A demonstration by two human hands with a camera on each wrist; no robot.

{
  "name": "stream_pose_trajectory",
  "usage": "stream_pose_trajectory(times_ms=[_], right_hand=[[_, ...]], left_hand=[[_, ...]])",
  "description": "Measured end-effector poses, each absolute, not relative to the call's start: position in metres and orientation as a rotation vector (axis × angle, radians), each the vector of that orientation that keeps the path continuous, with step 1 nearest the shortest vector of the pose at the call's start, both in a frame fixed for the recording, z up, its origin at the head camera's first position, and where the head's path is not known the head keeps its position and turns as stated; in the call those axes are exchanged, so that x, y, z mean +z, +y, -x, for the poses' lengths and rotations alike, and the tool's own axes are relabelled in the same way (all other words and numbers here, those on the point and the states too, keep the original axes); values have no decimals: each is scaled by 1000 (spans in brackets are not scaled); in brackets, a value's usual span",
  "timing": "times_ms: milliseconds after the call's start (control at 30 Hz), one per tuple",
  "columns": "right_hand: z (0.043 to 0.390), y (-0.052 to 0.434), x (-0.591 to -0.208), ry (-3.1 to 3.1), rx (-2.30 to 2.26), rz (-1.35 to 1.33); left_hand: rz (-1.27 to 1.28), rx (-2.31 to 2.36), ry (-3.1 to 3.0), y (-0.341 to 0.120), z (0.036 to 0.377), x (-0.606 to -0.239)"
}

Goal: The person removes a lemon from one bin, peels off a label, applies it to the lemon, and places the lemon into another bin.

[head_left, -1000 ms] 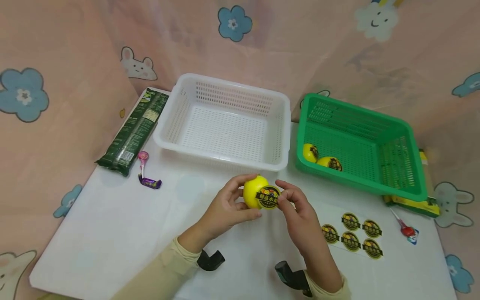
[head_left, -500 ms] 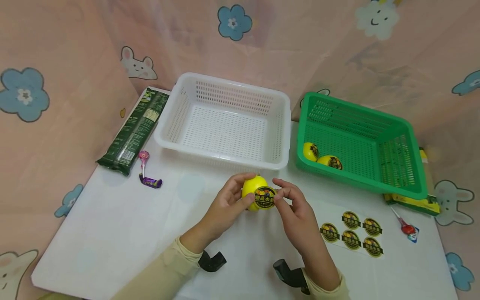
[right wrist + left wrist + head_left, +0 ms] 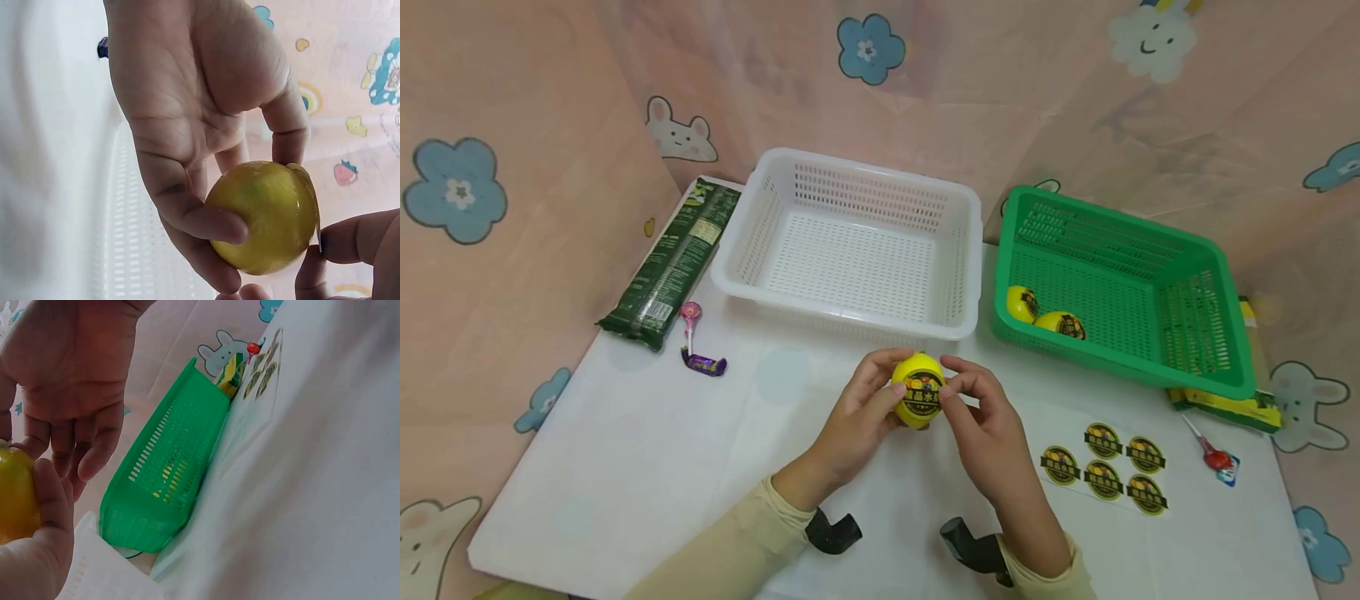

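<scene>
My left hand (image 3: 856, 417) grips a yellow lemon (image 3: 917, 363) above the middle of the table, its thumb on the near side. A round black-and-gold sticker (image 3: 922, 393) with printed lettering covers the lemon's face. The right edge of that sticker is pinched between thumb and finger of my right hand (image 3: 996, 433). From the right wrist view, the sticker (image 3: 307, 187) lies against the lemon (image 3: 262, 212) at one end and stands off it at the pinched edge. In the left wrist view, only part of the lemon (image 3: 15, 497) shows.
Behind the hands stand a white basket (image 3: 842, 312) and a green basket (image 3: 1120, 367) with two stickered lemons (image 3: 1021, 303). A sticker sheet (image 3: 1078, 500) lies at right, near a red lollipop (image 3: 1216, 458). Leftward are a green packet (image 3: 662, 275), a pink lollipop (image 3: 690, 312) and a purple-wrapped candy (image 3: 706, 364).
The sticker has shifted left from the lemon's right side onto its face and now overlaps it more. My left thumb has come up to the sticker's left edge. The right hand has moved slightly left.
</scene>
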State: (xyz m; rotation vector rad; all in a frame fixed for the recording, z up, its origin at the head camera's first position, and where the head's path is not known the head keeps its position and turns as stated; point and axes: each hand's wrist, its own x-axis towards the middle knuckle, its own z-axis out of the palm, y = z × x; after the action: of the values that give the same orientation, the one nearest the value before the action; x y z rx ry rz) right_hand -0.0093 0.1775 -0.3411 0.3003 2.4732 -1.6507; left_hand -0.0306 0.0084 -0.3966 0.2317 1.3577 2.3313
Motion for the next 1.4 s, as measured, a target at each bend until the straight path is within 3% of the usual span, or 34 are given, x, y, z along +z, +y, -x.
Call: stream_pose_trajectory(times_ms=[400,1400], right_hand=[[9,170,-342,2526,-1616,-309],[11,181,-352,2298,-1882,-341]], left_hand=[[-126,2421,1281,13,27,-399],[-163,2434,984,10,35,-396]])
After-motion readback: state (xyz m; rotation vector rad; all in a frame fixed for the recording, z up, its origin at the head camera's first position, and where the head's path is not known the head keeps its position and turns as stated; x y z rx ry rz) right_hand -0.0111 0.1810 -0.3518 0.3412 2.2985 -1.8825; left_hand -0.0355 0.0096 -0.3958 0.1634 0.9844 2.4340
